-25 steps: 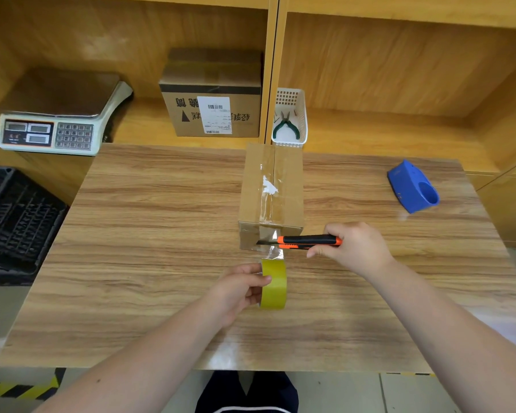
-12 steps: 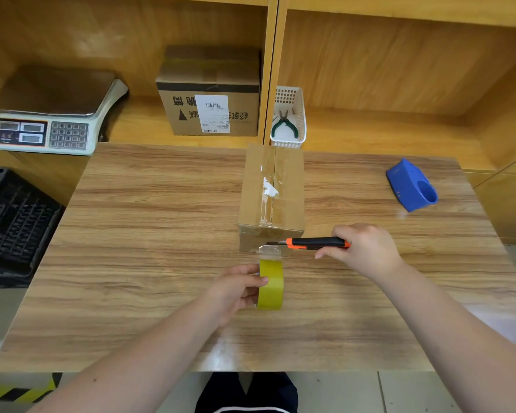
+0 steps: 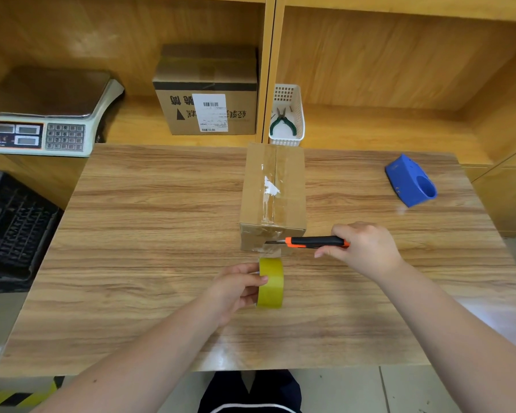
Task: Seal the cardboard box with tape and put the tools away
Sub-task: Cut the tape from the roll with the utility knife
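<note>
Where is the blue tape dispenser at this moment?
In the head view, the blue tape dispenser lies on the far right part of the wooden table, untouched, well to the right of the cardboard box and beyond the right hand.

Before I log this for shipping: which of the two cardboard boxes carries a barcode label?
The cardboard box on the shelf, beside the scale; the cardboard box on the table shows only clear tape.
</note>
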### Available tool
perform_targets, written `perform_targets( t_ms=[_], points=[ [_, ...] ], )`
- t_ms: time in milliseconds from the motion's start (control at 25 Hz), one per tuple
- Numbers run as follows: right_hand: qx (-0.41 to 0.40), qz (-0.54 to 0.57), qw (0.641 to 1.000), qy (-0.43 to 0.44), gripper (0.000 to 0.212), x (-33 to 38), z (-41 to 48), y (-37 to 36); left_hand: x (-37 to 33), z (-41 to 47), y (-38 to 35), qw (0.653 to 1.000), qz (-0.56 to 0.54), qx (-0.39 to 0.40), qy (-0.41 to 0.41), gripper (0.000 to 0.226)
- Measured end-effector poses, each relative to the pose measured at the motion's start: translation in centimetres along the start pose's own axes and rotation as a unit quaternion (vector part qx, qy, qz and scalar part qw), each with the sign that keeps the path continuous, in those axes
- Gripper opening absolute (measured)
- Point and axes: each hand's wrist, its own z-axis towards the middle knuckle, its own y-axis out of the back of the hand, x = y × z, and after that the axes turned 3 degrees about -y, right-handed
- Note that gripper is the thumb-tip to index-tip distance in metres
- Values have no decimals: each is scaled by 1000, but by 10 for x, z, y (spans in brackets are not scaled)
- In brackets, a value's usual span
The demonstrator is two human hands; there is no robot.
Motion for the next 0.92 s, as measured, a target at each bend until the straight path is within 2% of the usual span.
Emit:
perform_targets(
  t_ms=[520, 920],
  points=[
    [7, -12, 1000, 23, 61, 15, 1, -16, 1, 3, 2, 1000, 2, -5, 0, 25],
    [-12, -21, 1000, 7, 61, 1, -19, 0, 1, 4, 2, 999, 31, 2, 9, 27]
  ],
)
